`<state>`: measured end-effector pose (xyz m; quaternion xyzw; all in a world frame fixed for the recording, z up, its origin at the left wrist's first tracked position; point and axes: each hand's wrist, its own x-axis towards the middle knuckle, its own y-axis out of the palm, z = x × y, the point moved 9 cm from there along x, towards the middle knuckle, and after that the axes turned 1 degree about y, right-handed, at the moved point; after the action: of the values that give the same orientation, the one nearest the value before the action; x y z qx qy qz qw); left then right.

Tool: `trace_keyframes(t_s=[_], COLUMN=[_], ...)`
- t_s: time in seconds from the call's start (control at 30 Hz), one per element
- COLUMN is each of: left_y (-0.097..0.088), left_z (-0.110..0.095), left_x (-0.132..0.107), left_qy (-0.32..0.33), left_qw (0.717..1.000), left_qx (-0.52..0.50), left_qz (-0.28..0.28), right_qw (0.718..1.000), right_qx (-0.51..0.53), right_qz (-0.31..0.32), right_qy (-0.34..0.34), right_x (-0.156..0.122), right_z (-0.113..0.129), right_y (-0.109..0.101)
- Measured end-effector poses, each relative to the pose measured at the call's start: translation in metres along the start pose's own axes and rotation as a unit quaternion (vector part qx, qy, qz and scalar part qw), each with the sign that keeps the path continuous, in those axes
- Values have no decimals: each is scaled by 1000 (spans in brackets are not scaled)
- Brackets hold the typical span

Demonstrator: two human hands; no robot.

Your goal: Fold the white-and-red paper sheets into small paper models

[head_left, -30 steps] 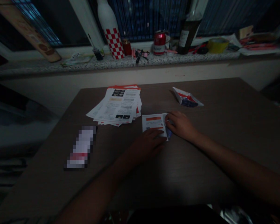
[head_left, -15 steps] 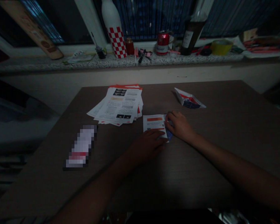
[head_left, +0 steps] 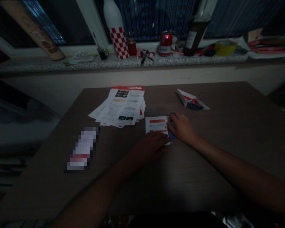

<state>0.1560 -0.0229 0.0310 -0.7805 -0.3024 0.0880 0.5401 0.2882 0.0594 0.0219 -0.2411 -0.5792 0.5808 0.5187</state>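
Two hands stay on a small printed paper slip (head_left: 156, 124) on the wooden table (head_left: 228, 104): left hand (head_left: 150, 147) lies over its lower edge, grip unclear, and right hand (head_left: 181, 128) pinches narrowly at its right edge, by a blue packet (head_left: 171, 136). A checkered bottle (head_left: 116, 41) and red can (head_left: 165, 43) stand on the granite sill (head_left: 49, 65).

The white leaflet (head_left: 156, 124) has an orange band; the white bottle (head_left: 117, 42) has red checks.
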Motion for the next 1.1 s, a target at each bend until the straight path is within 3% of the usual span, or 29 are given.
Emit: trace_keyframes(t_s=[0.47,0.57,0.7,0.87,1.1], left_y=[10,9,6,6,5], left_z=[1,0,-1,0,-1], left_x=[-1,0,1,1,1], left_qy=[-4,-6,-9,-12,-9], left_qw=[999,999,999,999,998], left_qx=[47,45,42,48,52], left_qz=[16,21,20,20,19], right_qw=[1000,999,987,982,982], right_qx=[16,14,31,57,92], right_qz=[12,10,33,61,70], right_qy=[-7,-42,-152,-168,-152], right_x=[1,-6,-29,-51,-53], right_z=[-1,5,22,19,13], right_y=[-4,-19,-30,-23,-16])
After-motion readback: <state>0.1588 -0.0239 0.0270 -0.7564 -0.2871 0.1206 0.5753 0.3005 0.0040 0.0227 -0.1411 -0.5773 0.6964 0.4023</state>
